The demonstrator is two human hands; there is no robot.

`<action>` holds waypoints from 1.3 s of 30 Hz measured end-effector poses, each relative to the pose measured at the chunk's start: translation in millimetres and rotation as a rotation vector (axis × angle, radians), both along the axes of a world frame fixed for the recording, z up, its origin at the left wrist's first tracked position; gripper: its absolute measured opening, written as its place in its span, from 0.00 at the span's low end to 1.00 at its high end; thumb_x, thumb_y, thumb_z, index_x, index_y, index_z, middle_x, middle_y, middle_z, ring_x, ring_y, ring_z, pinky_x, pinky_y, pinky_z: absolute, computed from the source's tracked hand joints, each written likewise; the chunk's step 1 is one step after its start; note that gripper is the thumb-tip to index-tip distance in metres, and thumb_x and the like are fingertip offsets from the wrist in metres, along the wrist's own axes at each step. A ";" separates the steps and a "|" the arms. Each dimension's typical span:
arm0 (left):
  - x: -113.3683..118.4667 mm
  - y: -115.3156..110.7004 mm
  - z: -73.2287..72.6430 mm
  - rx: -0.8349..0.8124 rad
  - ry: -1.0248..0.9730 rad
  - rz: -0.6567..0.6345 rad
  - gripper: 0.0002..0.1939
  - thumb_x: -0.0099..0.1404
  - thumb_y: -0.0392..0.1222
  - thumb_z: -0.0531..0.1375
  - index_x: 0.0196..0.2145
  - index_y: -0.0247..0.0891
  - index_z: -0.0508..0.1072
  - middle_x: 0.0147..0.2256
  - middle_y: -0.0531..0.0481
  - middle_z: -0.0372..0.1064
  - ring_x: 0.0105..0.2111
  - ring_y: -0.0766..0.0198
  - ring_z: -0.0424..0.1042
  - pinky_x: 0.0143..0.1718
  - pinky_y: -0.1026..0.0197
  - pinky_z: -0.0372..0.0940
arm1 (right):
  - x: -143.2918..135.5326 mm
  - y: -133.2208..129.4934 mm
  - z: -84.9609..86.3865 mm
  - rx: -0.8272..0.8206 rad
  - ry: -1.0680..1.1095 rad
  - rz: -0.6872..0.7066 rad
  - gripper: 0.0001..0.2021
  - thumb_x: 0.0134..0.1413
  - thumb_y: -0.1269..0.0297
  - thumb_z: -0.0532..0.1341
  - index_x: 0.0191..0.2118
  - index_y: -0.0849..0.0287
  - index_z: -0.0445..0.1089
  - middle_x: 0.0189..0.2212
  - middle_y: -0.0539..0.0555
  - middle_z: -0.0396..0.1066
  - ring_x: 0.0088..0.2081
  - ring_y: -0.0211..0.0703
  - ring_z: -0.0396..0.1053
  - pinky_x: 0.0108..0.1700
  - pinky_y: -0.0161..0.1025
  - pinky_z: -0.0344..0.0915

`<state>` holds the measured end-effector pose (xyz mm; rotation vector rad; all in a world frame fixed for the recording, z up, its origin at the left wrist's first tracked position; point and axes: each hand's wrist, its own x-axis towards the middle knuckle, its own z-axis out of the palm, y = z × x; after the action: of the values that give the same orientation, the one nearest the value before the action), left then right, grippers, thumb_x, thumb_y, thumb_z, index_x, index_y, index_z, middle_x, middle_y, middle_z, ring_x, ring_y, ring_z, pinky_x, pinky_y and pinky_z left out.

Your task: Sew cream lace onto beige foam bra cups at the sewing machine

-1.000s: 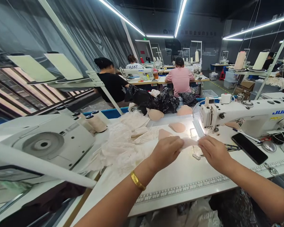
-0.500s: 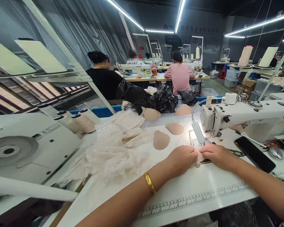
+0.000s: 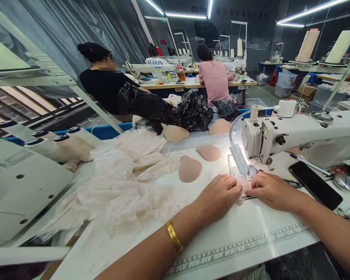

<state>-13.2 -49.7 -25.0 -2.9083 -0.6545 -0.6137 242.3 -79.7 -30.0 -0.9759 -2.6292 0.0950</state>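
Note:
My left hand (image 3: 221,195) is closed in a pinch on a small piece of sheer pale fabric (image 3: 241,191), just in front of the sewing machine's needle area. On the fabric's other side my right hand (image 3: 270,190) is closed too, thumb and fingertips pressed on its edge. Right above them stands the white sewing machine (image 3: 259,136), with a small lamp (image 3: 238,157) lighting the spot. Left of my hands lie two beige bra cups (image 3: 190,168), one behind the other. The fabric's exact shape is mostly hidden by my fingers.
Heaped cream fabric (image 3: 116,194) covers the table's left side. A black phone (image 3: 315,186) lies to the right. Thread cones (image 3: 72,144) stand at the left. Black plastic bags (image 3: 192,112) are piled behind the table; people in black (image 3: 105,85) and pink (image 3: 214,79) sit beyond.
The view has turned slightly right and down. Both hands stay at the needle area; my right fingers are now more bent and pressed lower on the fabric.

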 end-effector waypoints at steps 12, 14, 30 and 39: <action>0.7 -0.2 -2.0 -0.042 -0.021 -0.016 0.11 0.74 0.33 0.52 0.37 0.37 0.73 0.31 0.49 0.65 0.29 0.61 0.57 0.36 0.58 0.60 | 5.7 0.5 4.9 -0.107 0.053 0.078 0.16 0.67 0.76 0.55 0.50 0.52 0.77 0.38 0.54 0.70 0.40 0.44 0.64 0.39 0.38 0.62; 1.4 -0.2 -2.5 -0.040 -0.030 -0.019 0.11 0.74 0.32 0.52 0.37 0.37 0.74 0.31 0.50 0.65 0.29 0.61 0.56 0.36 0.58 0.60 | 6.6 0.6 4.5 -0.134 0.068 0.084 0.17 0.68 0.75 0.55 0.51 0.52 0.77 0.38 0.54 0.70 0.40 0.44 0.64 0.40 0.39 0.63; 2.2 0.7 -6.7 -0.060 -0.051 -0.036 0.11 0.73 0.30 0.53 0.42 0.38 0.75 0.35 0.47 0.71 0.35 0.60 0.65 0.44 0.55 0.61 | 4.0 -0.4 11.7 -0.183 0.100 0.030 0.15 0.66 0.76 0.53 0.48 0.55 0.74 0.36 0.54 0.70 0.39 0.46 0.65 0.39 0.41 0.65; 7.1 11.9 -9.4 -0.112 -0.142 -0.095 0.12 0.74 0.30 0.53 0.44 0.40 0.75 0.49 0.50 0.79 0.44 0.61 0.74 0.53 0.51 0.54 | 1.6 2.5 2.6 -0.089 0.064 -0.050 0.15 0.64 0.77 0.54 0.49 0.54 0.72 0.34 0.53 0.68 0.37 0.46 0.64 0.36 0.40 0.62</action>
<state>-6.2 -37.9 -34.4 -3.0352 -0.5871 -0.8273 243.9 -77.2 -27.4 -1.0500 -2.5597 0.2293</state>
